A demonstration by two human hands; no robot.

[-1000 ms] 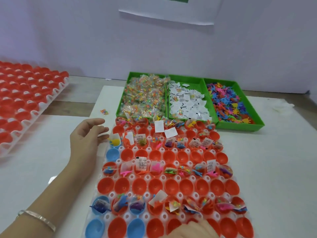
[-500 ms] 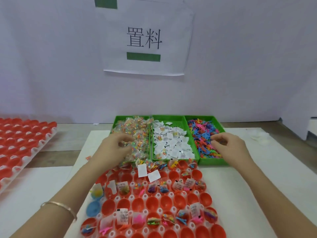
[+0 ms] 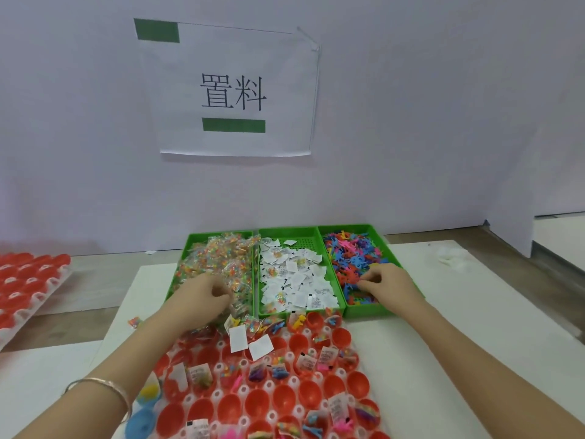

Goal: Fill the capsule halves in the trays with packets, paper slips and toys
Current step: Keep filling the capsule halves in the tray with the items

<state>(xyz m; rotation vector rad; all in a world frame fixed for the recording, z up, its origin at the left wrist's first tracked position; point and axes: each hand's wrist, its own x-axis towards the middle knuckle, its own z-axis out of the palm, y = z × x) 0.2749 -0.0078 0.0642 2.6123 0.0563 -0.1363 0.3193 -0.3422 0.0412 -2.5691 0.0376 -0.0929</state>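
While the bench [image 3: 474,343] also carries a second tray of red halves [image 3: 28,280] at far left, work centres on the capsule tray [image 3: 243,389] nearest the person. Its long axis runs away from the person, with the far end just beside the bins. Some rows are loaded, with rows of empty red halves [image 3: 258,403] between them.

Three green bins sit side by side across the tray's far end: packets bin [image 3: 186,248], slips bin [image 3: 304,242], toys bin [image 3: 367,310].

Left hand [image 3: 202,296] is down in the packets bin, fingers curled round packets [image 3: 221,258]. Right hand [image 3: 386,283] is in the toys bin, thumb and fingers pinching at toys [image 3: 348,251]. How many each holds cannot be told.

Step, as judged: gathering stock, not placing. The next move calls for bringing both hands back over the tray and dropping one piece into each empty half. Neither hand touches the paper slips [image 3: 294,280], so those rows likely need slips too.
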